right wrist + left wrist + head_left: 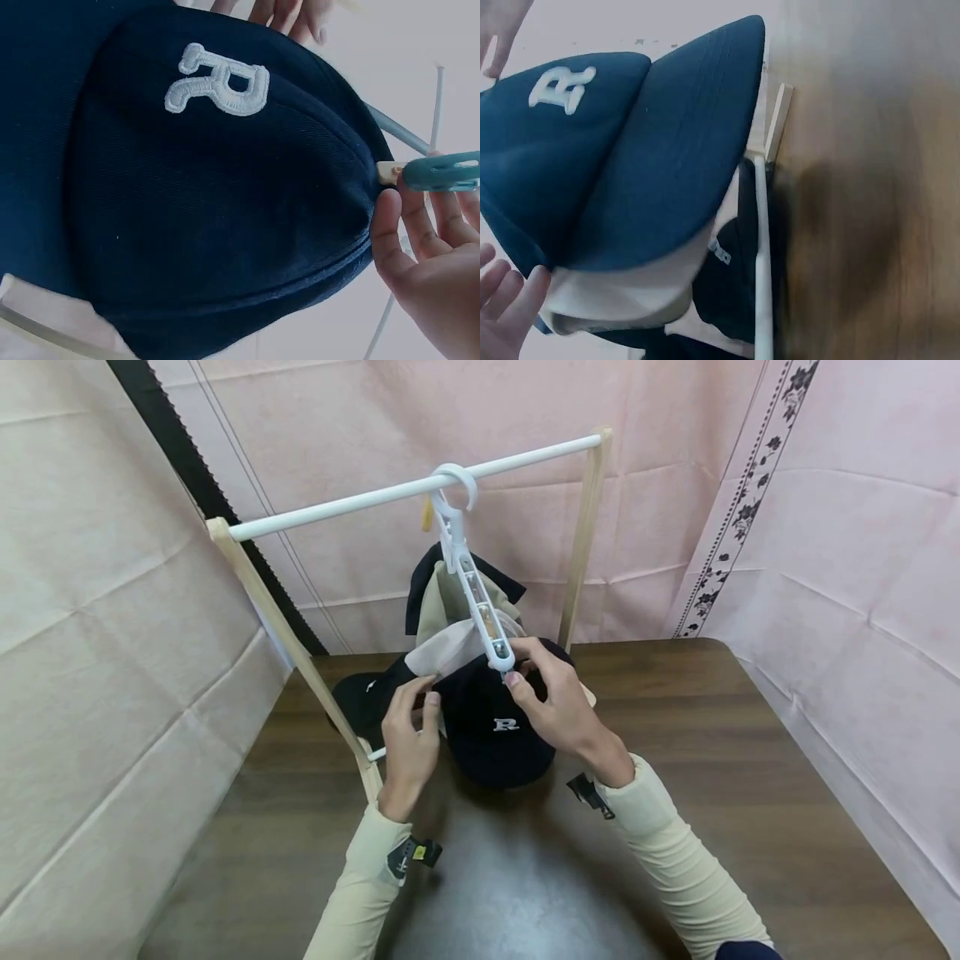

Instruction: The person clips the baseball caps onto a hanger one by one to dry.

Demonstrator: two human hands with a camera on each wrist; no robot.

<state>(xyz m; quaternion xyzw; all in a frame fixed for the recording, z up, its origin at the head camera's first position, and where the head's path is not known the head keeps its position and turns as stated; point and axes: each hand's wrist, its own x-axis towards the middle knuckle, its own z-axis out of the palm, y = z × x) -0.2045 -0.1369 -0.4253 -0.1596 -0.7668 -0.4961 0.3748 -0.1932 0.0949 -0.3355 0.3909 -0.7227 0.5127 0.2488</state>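
Observation:
A navy cap [504, 727] with a white R on its front hangs by its crown from a small cream clip [388, 172] at the near end of a pale multi-slot hanger [483, 614]. My right hand [558, 702] is at that end, its thumb against the crown just below the clip and its forefinger passing behind the hanger tip. On the cap's other side is my left hand [411, 739], thumb and fingers apart, fingertips right at the cap's edge in the left wrist view. More caps hang behind, among them a beige cap [435, 606] and a black cap [363, 702].
The hanger hooks over a white rod [337, 503] between wooden posts [588, 535]. A lower white bar [763, 262] shows beside the caps. The rack stands on a brown wooden table [712, 760], with pale cloth [480, 410] behind and at both sides.

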